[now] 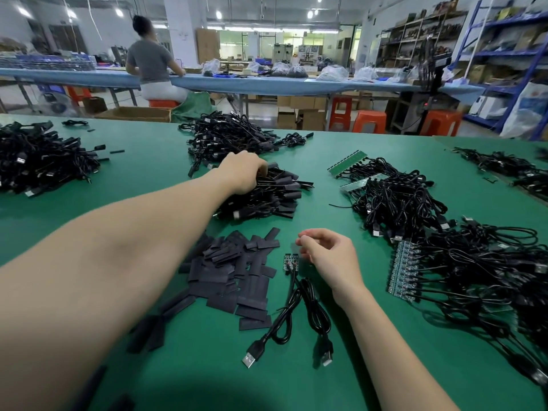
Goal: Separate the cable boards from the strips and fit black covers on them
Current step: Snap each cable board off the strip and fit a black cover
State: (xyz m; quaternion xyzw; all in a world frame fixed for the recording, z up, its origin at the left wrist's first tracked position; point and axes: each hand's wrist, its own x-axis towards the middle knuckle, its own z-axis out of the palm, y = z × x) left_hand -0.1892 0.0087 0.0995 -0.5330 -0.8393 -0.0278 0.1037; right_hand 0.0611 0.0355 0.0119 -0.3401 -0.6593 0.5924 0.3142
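My left hand [241, 172] reaches far forward onto a heap of covered cables [267, 197], its fingers curled down into the pile; what they hold is hidden. My right hand [327, 256] hovers low over the green table [341, 366], fingers loosely curled and empty. Just left of it lie two separated cable boards [290, 261] side by side, their black USB cables [296, 315] trailing toward me. A loose pile of flat black covers [234, 277] lies between my arms. At the right, green strips [403, 271] still carry rows of boards with cables attached.
More cable heaps sit at the far centre [228, 137], far left [41, 158] and far right [504, 167]. Further strips [347, 163] lie at mid right. Beyond the table a person [151, 60] sits at a blue bench, with orange stools and shelves behind.
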